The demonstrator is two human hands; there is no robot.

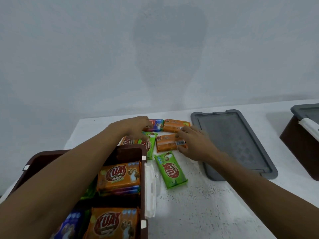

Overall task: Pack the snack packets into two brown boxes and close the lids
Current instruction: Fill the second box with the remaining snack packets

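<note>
An open brown box (144, 152) at the lower left holds several snack packets, among them an orange one (119, 175) on top. Beyond it, loose packets lie on the white table. My left hand (136, 129) reaches over the box and rests its fingers on a green packet (150, 144), next to a purple packet (156, 125). My right hand (195, 144) grips the right end of an orange packet (168, 144) that lies face down. Another orange packet (174, 125) lies behind it, and a second green packet (170, 169) lies in front.
A grey lid (233, 144) lies flat on the table to the right of the packets. A second brown box (300, 142) with a grey lid on top stands at the far right edge. A white latch (150, 188) hangs on the near box's right wall.
</note>
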